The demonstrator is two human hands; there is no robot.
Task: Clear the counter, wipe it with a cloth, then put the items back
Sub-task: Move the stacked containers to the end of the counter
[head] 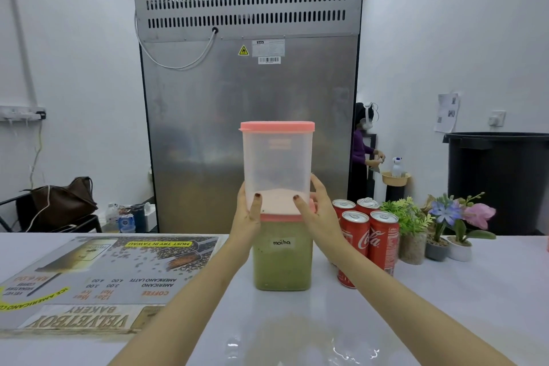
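On the bench, both hands' fingers clasp upper tub atop mocha tub; a skewed stack could topple onto cans.

Café-bakery counter: coffee price menu, cola cans, steel fridge.

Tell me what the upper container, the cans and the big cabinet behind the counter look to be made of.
Upper container: translucent, slightly frosted plastic, since pink powder shows through; its pink lid looks like opaque plastic.
Cans: probably aluminium, with bare silvery tops, pull tabs and glossy red printed sides.
Cabinet: brushed stainless steel by its look, grey with blurred reflections and punched vent slots.
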